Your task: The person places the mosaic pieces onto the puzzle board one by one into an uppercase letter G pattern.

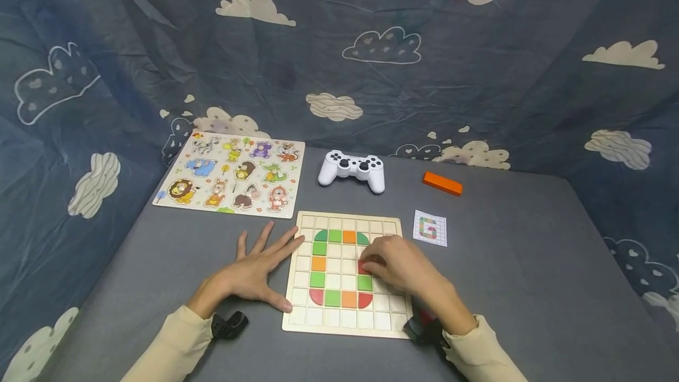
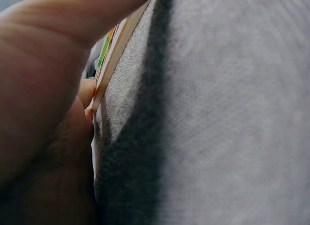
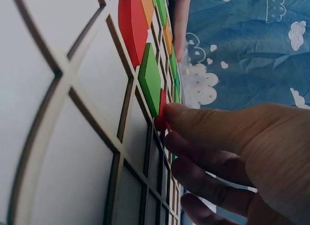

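Observation:
A wooden grid board lies on the grey table, with green, orange and red tiles set in a ring of its cells. The left hand is spread beside the board, thumb and fingertips at its left edge. In the left wrist view, its thumb fills the left side, close to the board's edge. Over the ring's right side, the right hand pinches a red tile between thumb and curled fingers, just beyond a green tile. The tile sits at the board's surface, partly covered by the fingertips.
An animal peg puzzle lies at the back left. Behind the board stands a white game controller. An orange block and a small pattern card lie to the right. A cloud-print cloth hangs behind the table.

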The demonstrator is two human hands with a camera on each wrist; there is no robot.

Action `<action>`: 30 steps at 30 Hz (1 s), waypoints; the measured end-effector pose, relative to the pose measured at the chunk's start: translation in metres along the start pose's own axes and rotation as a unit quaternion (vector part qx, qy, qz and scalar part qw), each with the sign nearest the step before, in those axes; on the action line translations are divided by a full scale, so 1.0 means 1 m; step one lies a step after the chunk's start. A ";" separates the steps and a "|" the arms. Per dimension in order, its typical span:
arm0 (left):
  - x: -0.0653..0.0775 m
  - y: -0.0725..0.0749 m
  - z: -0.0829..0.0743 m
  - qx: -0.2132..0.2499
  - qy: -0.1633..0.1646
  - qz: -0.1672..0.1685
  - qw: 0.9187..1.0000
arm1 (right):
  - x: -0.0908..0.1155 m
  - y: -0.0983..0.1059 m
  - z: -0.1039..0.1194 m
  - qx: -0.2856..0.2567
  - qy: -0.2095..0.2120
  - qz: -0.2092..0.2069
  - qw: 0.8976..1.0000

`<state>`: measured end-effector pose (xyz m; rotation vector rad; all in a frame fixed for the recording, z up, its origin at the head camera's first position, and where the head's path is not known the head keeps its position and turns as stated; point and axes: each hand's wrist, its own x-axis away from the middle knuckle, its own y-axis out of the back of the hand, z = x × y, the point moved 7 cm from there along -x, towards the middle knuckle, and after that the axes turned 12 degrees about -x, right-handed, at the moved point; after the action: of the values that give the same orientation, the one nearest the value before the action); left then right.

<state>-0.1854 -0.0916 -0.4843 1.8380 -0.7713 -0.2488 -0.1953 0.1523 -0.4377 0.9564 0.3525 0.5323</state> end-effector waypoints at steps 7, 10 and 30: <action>0.002 -0.001 -0.001 0.003 0.002 0.003 1.000 | 0.004 -0.002 -0.001 -0.035 -0.001 0.052 0.998; 0.002 -0.001 -0.001 0.004 0.003 0.003 1.000 | 0.006 -0.003 -0.002 -0.047 0.003 0.076 0.996; 0.002 0.002 -0.003 0.021 0.002 0.006 1.000 | 0.010 -0.003 0.004 -0.067 -0.008 0.096 0.993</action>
<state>-0.1825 -0.0911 -0.4812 1.8725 -0.7906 -0.2232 -0.1839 0.1542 -0.4382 0.8689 0.2081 0.7134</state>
